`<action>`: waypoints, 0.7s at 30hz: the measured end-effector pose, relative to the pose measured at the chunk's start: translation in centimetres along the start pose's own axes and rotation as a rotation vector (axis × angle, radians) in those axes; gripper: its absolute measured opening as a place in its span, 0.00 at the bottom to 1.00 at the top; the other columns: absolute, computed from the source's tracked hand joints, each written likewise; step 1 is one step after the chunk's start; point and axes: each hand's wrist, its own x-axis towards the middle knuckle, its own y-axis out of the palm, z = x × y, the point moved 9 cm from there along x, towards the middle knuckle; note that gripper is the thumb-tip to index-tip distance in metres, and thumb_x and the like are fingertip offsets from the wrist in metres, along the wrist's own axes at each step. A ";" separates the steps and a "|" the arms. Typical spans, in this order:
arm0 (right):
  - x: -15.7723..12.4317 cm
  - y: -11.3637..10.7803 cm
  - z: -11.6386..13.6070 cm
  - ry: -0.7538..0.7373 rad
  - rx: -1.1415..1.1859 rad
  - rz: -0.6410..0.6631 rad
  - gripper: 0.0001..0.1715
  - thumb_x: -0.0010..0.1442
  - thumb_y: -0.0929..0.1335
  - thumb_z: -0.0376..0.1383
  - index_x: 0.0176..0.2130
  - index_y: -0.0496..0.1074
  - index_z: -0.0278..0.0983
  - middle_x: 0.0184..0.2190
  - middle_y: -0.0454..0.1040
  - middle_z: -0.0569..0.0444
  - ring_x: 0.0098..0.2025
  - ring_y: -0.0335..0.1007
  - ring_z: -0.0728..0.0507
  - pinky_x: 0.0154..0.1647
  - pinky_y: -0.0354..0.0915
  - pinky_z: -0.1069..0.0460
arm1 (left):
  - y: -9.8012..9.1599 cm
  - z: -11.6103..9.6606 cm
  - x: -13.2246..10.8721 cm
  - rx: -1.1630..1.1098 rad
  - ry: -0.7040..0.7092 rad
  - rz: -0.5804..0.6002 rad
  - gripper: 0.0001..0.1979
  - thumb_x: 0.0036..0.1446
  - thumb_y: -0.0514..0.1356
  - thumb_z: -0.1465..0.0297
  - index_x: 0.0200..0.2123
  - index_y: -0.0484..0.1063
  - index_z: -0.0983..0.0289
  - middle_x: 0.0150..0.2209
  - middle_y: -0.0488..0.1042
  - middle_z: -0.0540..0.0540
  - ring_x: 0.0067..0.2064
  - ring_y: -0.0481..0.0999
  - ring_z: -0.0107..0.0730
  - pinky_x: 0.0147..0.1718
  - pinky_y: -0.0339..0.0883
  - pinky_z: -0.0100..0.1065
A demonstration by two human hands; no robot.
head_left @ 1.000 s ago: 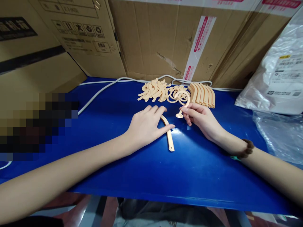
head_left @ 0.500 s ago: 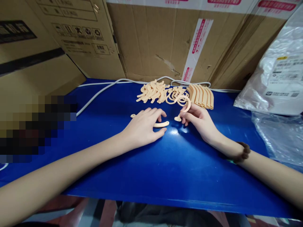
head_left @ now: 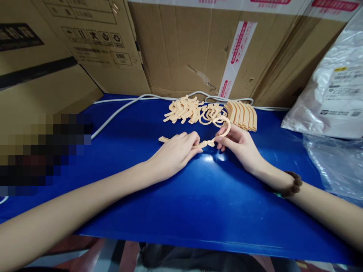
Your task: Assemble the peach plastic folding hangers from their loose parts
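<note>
My left hand [head_left: 176, 152] is closed on a long, curved beige plastic strip [head_left: 166, 139] that lies across the blue table [head_left: 198, 204]. One end of the strip sticks out left of my fingers, the other reaches right. My right hand [head_left: 237, 143] pinches a beige hook-shaped piece [head_left: 224, 128], whose round foot meets the right end of the strip between my two hands. A dark bead bracelet [head_left: 293, 183] circles my right wrist.
Behind my hands lie a loose heap of beige strips [head_left: 183, 109], a tangle of hook pieces [head_left: 211, 113] and a neat row of curved parts [head_left: 244, 115]. A white cable [head_left: 121, 107] runs along the back. Cardboard boxes [head_left: 181, 45] wall the rear; plastic bags [head_left: 331, 98] sit right.
The strip has swung from pointing towards me to lying sideways under my left hand, which then gripped it. My right hand brought the hook's foot to the strip's right end.
</note>
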 end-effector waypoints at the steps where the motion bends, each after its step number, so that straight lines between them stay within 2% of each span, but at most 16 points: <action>1: 0.0 -0.2 0.0 0.002 0.015 -0.018 0.19 0.53 0.76 0.39 0.39 0.66 0.38 0.30 0.73 0.59 0.27 0.69 0.51 0.28 0.66 0.54 | 0.1 0.0 0.0 -0.039 0.000 -0.005 0.08 0.71 0.52 0.66 0.38 0.61 0.62 0.33 0.70 0.50 0.34 0.70 0.34 0.34 0.59 0.34; 5: 0.0 -0.7 -0.2 0.010 0.086 -0.066 0.36 0.52 0.76 0.37 0.54 0.58 0.42 0.32 0.74 0.62 0.25 0.69 0.51 0.28 0.66 0.52 | 0.0 -0.5 -0.2 -0.209 0.060 -0.019 0.05 0.71 0.52 0.66 0.43 0.61 0.61 0.38 0.73 0.50 0.38 0.74 0.31 0.37 0.63 0.32; 7: 0.0 -0.6 -0.1 0.004 0.103 -0.049 0.39 0.53 0.75 0.36 0.58 0.56 0.42 0.31 0.73 0.63 0.25 0.68 0.51 0.28 0.66 0.52 | -0.2 -0.5 -0.3 -0.243 0.062 -0.036 0.06 0.71 0.53 0.66 0.46 0.62 0.61 0.41 0.74 0.50 0.42 0.75 0.31 0.40 0.64 0.32; 12: 0.0 -0.4 -0.1 0.009 0.133 -0.021 0.37 0.54 0.74 0.34 0.59 0.60 0.40 0.31 0.74 0.62 0.25 0.67 0.52 0.28 0.64 0.53 | -0.8 -0.6 -0.4 -0.214 0.049 -0.077 0.08 0.72 0.53 0.65 0.47 0.67 0.61 0.42 0.76 0.50 0.43 0.75 0.30 0.42 0.64 0.32; 21: 0.0 0.0 0.0 0.030 0.171 0.039 0.35 0.53 0.75 0.34 0.58 0.63 0.38 0.31 0.73 0.62 0.26 0.66 0.53 0.29 0.64 0.54 | -1.2 -1.7 -0.5 -0.136 0.212 -0.107 0.07 0.72 0.53 0.69 0.46 0.68 0.64 0.43 0.76 0.52 0.41 0.73 0.31 0.42 0.64 0.32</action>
